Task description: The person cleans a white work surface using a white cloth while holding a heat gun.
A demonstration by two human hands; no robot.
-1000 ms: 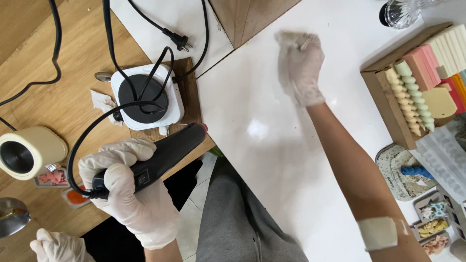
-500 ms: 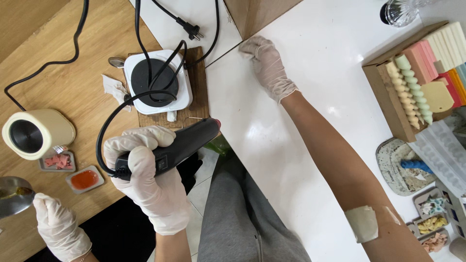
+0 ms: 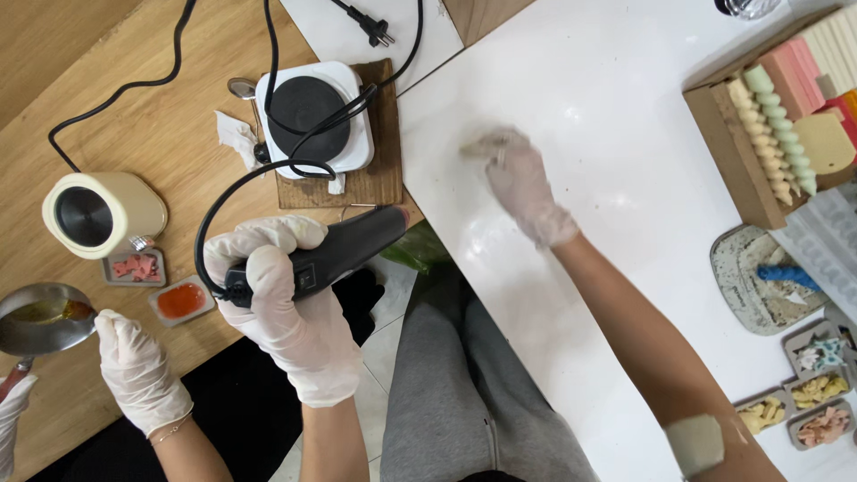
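Two gloved hands are mine: my left hand [image 3: 286, 295] wraps its fingers tight around the black heat gun [image 3: 335, 254], nozzle near the white table [image 3: 625, 116] edge. My right hand [image 3: 522, 183] lies on that table, blurred (fingers loosely spread, pinching nothing I can tell). Judging by its bare gloss, little wiping remains.

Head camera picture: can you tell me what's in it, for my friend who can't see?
A person's gloved left hand holds a black corded tool above a wooden table, while the gloved right hand, blurred, presses on a white table. A small hotplate sits beyond the tool. At lower left, another person's gloved hand is near a metal pot.
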